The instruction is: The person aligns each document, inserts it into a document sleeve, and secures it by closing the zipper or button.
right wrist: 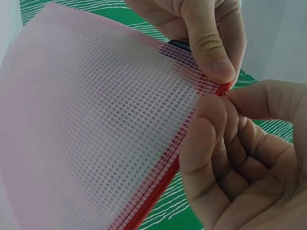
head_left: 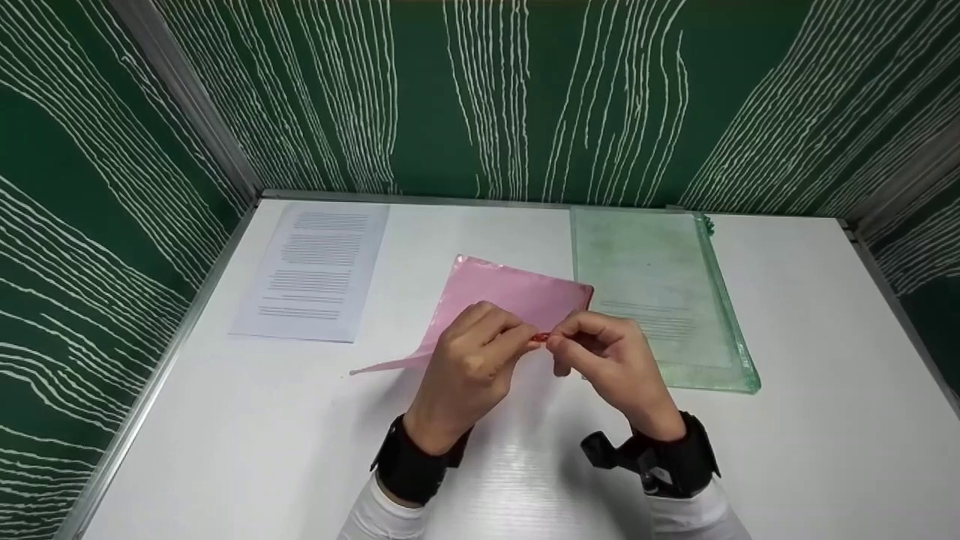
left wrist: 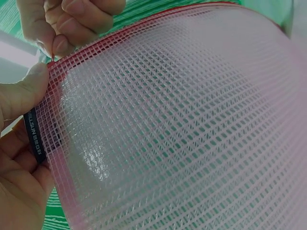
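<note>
A pink mesh pouch (head_left: 510, 289) (left wrist: 168, 115) (right wrist: 105, 110) with a red zipper edge (right wrist: 158, 187) hangs from the hands above the table. The left hand (head_left: 472, 360) (left wrist: 21, 139) (right wrist: 206, 38) pinches its corner, beside a black label (left wrist: 34, 136). Close against it, the right hand (head_left: 615, 360) (left wrist: 72, 24) (right wrist: 249, 153) pinches a small red pull at the zipper's end, thumb against forefinger. The pouch's far corner droops toward the left in the head view.
A printed sheet (head_left: 315, 274) lies at the left of the white table (head_left: 225, 435). On the right lies a green translucent pouch (head_left: 652, 255) with a printed page inside. Green panels (head_left: 555, 97) with white wavy lines stand behind the table and at its sides.
</note>
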A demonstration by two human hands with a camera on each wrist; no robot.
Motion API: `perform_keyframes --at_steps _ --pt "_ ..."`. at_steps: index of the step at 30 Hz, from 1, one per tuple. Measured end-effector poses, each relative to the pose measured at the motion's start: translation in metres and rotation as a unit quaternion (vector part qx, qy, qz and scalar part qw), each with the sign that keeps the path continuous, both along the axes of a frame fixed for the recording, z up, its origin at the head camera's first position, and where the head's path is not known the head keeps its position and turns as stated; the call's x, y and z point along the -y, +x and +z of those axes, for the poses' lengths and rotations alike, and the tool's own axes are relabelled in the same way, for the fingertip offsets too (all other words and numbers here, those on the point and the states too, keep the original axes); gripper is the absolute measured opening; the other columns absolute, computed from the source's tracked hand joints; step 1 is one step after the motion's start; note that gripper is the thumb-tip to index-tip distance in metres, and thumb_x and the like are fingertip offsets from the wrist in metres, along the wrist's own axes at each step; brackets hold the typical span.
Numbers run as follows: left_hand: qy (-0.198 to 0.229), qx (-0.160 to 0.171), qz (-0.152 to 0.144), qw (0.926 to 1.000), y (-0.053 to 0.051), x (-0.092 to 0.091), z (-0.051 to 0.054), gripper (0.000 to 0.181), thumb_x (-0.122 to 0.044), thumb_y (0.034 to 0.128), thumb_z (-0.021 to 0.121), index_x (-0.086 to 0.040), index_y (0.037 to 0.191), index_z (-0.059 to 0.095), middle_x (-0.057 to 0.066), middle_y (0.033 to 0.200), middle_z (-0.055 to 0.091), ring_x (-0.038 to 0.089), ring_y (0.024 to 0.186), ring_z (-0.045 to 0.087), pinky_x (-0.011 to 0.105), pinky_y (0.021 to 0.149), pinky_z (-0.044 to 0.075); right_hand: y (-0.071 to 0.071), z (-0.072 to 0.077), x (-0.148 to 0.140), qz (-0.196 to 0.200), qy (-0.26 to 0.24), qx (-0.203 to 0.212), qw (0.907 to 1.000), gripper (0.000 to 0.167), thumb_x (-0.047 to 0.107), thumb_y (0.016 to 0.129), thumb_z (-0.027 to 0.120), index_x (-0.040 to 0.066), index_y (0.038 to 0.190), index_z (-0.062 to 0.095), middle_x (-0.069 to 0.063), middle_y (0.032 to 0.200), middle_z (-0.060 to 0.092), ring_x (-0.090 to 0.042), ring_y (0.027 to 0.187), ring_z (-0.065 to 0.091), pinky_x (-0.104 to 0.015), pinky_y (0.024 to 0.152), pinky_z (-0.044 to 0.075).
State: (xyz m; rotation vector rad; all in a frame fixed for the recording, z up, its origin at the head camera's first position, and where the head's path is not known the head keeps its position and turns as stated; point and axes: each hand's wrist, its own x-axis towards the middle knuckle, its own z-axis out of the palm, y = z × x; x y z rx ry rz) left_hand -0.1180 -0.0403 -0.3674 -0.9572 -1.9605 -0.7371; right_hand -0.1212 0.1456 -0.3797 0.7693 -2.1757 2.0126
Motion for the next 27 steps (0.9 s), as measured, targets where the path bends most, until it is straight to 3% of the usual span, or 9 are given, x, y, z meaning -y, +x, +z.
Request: perform_keyframes --at_steps 6,12,21,27 --pt "0.016 -0.005 0.002 0.9999 0.0014 0.0019 0.0012 0.010 -0.017 0.0808 0.067 -0.007 0.080 0.068 -0.001 0.073 0.056 0.011 0.069 0.049 0.020 0.067 0.041 -0.0025 -0.0029 -0.0011 -0.023 0.020 0.021 0.9993 0.010 0.003 0.086 0.060 0.005 0.078 0.065 -0.009 0.060 0.057 -0.020 0.054 0.056 -0.027 0.049 0.041" --pt "0.016 0.008 0.003 0.9998 0.0013 0.0020 0.0014 0.011 -0.019 0.0833 0.065 -0.008 0.080 0.067 -0.001 0.073 0.056 0.011 0.070 0.049 0.020 0.067 0.041 -0.0035 -0.0052 -0.0017 -0.025 0.017 0.009 0.9995 0.009 0.002 0.085 0.061 0.004 0.077 0.064 -0.010 0.061 0.057 -0.019 0.053 0.056 -0.028 0.049 0.042" --pt "0.011 0.009 0.008 0.9999 0.0016 0.0028 0.0036 0.008 -0.015 0.0777 0.070 -0.008 0.079 0.066 -0.001 0.073 0.056 0.012 0.070 0.049 0.020 0.067 0.040 -0.0029 -0.0043 -0.0005 -0.018 0.009 -0.002 0.9998 0.009 0.001 0.085 0.061 0.004 0.077 0.064 -0.010 0.060 0.057 -0.019 0.053 0.056 -0.030 0.050 0.043" --pt "0.015 -0.006 0.012 0.9998 0.0030 0.0039 0.0054 0.007 -0.013 0.0774 0.071 -0.008 0.079 0.067 0.000 0.073 0.057 0.012 0.069 0.049 0.020 0.066 0.041 -0.0029 -0.0028 0.0002 -0.027 0.019 0.013 0.9994 0.010 0.003 0.085 0.061 0.005 0.076 0.065 -0.009 0.059 0.058 -0.020 0.053 0.057 -0.028 0.051 0.044"
